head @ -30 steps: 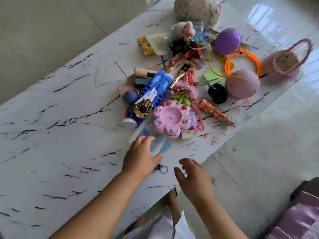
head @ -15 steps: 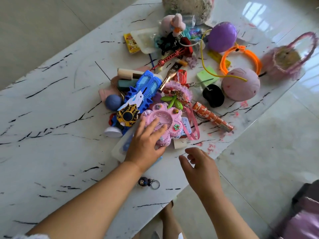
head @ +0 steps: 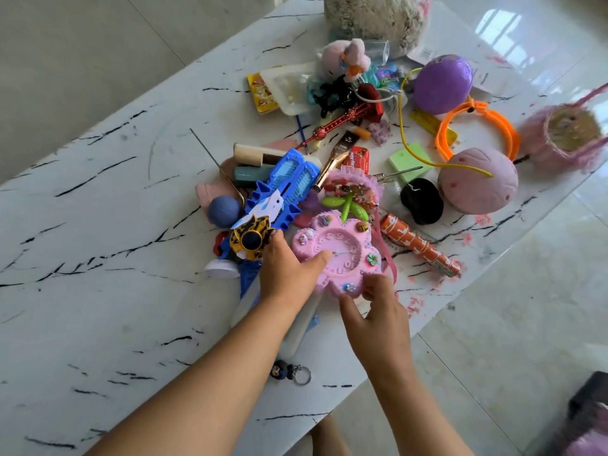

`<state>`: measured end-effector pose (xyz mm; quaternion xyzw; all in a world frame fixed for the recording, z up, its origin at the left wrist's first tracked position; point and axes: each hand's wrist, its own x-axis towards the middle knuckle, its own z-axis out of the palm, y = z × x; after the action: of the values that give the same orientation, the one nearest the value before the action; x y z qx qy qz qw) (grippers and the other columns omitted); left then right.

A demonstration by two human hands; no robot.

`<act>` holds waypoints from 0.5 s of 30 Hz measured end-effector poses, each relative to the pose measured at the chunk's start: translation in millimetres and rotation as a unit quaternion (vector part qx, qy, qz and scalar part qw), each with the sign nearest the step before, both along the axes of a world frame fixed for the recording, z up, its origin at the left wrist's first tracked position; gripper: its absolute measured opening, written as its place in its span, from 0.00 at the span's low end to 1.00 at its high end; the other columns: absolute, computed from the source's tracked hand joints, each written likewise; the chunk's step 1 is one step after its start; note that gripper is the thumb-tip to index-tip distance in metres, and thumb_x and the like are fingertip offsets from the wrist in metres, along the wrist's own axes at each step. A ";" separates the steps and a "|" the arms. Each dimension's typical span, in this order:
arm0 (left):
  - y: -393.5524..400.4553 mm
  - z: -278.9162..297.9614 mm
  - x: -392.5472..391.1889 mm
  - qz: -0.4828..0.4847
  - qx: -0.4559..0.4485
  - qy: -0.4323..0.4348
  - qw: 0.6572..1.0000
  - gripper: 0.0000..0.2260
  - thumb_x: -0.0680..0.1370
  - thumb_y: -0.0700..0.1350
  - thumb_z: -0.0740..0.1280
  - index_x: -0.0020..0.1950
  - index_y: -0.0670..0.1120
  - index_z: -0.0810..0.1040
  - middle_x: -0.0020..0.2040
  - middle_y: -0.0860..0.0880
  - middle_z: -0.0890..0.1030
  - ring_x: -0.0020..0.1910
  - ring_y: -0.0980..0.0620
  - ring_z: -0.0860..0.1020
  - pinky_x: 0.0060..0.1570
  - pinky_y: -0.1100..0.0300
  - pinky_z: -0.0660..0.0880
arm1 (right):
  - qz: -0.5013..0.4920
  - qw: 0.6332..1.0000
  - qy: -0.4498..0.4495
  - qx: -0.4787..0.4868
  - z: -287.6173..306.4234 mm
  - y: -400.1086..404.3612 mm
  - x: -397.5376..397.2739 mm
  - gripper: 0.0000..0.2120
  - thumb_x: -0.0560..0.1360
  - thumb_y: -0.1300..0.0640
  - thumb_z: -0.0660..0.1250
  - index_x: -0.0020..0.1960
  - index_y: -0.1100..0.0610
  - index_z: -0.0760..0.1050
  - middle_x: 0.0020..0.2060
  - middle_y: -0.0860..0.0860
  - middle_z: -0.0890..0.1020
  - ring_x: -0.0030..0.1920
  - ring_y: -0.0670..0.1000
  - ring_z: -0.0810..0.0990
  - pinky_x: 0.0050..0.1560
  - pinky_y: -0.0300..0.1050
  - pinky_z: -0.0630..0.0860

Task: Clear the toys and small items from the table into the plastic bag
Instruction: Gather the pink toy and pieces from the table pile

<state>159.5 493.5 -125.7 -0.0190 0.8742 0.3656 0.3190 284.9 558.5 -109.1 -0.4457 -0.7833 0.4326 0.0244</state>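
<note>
Both hands (head: 289,274) on pink clock (head: 339,255)

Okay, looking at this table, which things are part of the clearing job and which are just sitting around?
Job:
pink clock, held by left hand and right hand
blue toy
purple ball
orange headband
keychain

Just there:
marble table
tiled floor

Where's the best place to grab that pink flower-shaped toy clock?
Probably by two opposite petals of the pink flower-shaped toy clock, from the near table edge. It lies face-up and flat, its scalloped rim gives finger notches, and the near side is free of clutter.
</note>
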 end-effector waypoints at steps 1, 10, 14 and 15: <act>0.1 -1.6 0.8 0.014 0.021 -0.038 0.999 0.30 0.66 0.54 0.76 0.63 0.43 0.72 0.61 0.42 0.77 0.58 0.44 0.77 0.59 0.48 0.74 | -0.016 1.000 0.008 -0.008 0.5 3.0 2.1 0.12 0.71 0.53 0.70 0.47 0.47 0.67 0.39 0.39 0.75 0.40 0.44 0.73 0.37 0.31 0.64; 6.1 16.8 1.9 0.076 0.242 -0.062 0.965 0.22 0.67 0.38 0.76 0.52 0.52 0.68 0.53 0.47 0.79 0.46 0.57 0.80 0.41 0.62 0.78 | -0.045 0.990 0.111 -0.071 11.0 4.6 19.2 0.14 0.68 0.58 0.74 0.49 0.46 0.73 0.44 0.38 0.81 0.49 0.37 0.79 0.50 0.27 0.72; -20.4 39.9 -15.7 0.019 0.249 0.080 0.965 0.25 0.65 0.41 0.76 0.54 0.52 0.67 0.51 0.53 0.77 0.44 0.65 0.78 0.44 0.71 0.75 | -0.028 0.995 0.085 -0.046 11.0 -2.7 10.9 0.14 0.69 0.58 0.72 0.49 0.47 0.70 0.45 0.38 0.78 0.49 0.40 0.78 0.47 0.28 0.71; -31.2 44.4 -20.0 0.030 0.254 0.091 0.963 0.25 0.64 0.43 0.76 0.53 0.54 0.67 0.51 0.54 0.77 0.45 0.64 0.78 0.45 0.71 0.75 | -0.014 0.996 0.067 -0.050 10.2 -6.1 6.5 0.13 0.70 0.57 0.72 0.50 0.48 0.70 0.45 0.40 0.79 0.49 0.42 0.77 0.48 0.31 0.72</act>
<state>139.5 462.2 -81.4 0.0698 0.7770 0.5850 0.2218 291.4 552.4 -98.9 -0.4276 -0.7507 0.4999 0.0606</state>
